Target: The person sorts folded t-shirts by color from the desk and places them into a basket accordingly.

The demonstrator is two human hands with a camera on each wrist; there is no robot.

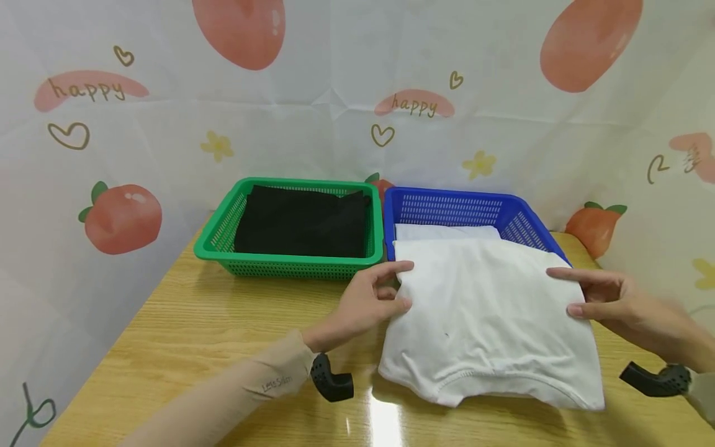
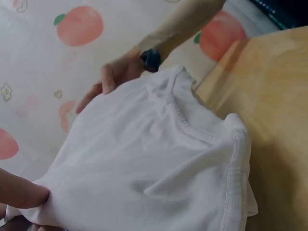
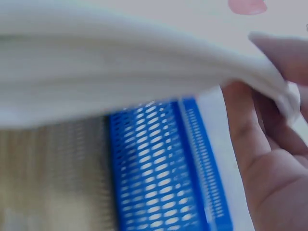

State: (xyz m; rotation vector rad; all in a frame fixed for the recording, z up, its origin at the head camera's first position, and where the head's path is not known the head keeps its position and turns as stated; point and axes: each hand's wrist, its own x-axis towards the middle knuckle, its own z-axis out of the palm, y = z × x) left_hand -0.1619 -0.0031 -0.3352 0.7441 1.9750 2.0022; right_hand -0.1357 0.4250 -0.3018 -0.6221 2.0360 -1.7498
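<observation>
A folded white T-shirt (image 1: pixel 491 316) hangs between both hands, its neckline toward the near side. My left hand (image 1: pixel 374 298) pinches its left edge, and my right hand (image 1: pixel 620 301) pinches the right edge. The shirt's far end overlaps the near rim of a blue plastic basket (image 1: pixel 447 208), where another white folded cloth (image 1: pixel 441 231) lies. In the right wrist view the fingers (image 3: pixel 250 125) hold the fabric above the basket's slotted wall. The left wrist view shows the left thumb on the cloth and the shirt's ribbed collar (image 2: pixel 185 120).
Left of the blue basket stands a green basket (image 1: pixel 290 261) holding black folded cloth (image 1: pixel 301 223). Both baskets sit at the back of a wooden table (image 1: pixel 223 329), against a white curtain (image 1: pixel 313 81) printed with fruit.
</observation>
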